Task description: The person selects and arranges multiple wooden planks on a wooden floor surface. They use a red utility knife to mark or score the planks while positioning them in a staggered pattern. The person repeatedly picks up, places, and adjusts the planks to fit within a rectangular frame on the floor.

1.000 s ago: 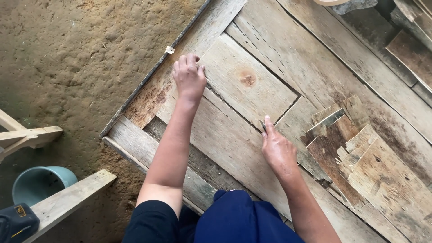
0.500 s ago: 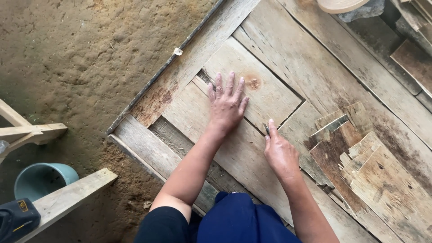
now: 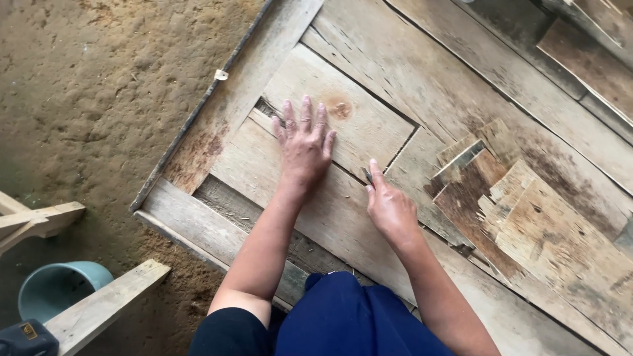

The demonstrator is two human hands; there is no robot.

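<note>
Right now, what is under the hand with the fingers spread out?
Under the left hand lie two pale wooden boards and the seam where they meet. A knot shows just past the fingertips. The wood beneath the palm itself is covered.

Small dark object (image 3: pixel 366 175) under right hand (image 3: pixel 390 207) — mostly hidden; blue bucket (image 3: pixel 56 290) — half behind plank (image 3: pixel 105 306).

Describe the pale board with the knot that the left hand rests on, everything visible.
The knotted board is a pale, weathered, roughly rectangular wooden piece with a round brown knot. It lies flat, angled among other planks of the wooden panel. The left hand presses flat across its lower edge, fingers spread; the right hand rests near its lower corner.
</note>
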